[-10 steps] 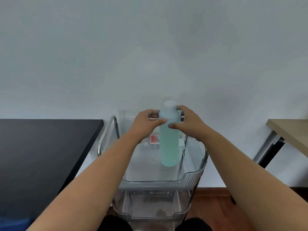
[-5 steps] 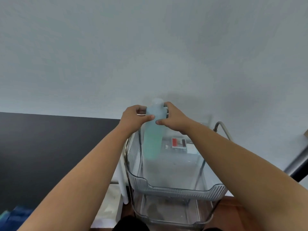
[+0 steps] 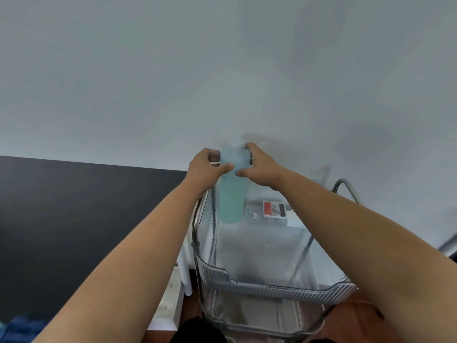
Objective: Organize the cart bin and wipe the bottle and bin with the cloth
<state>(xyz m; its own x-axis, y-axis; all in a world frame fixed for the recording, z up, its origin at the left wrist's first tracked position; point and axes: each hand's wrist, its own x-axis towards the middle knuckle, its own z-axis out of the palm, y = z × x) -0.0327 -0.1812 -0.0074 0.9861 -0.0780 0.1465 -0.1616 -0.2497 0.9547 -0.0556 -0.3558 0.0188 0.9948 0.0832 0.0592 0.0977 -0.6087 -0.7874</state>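
both hands are gripping a pale blue-green bottle [image 3: 232, 191] near its top, the left hand [image 3: 206, 169] from the left and the right hand [image 3: 259, 167] from the right, thumbs pressing on its front. the bottle is hanging upright over the far left corner of a clear cart bin [image 3: 272, 284], beside a black table [image 3: 81, 206].

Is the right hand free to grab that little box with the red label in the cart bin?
Probably not yet: the right hand and left hand both grip the bottle. The box lies uncovered just below it in the bin.
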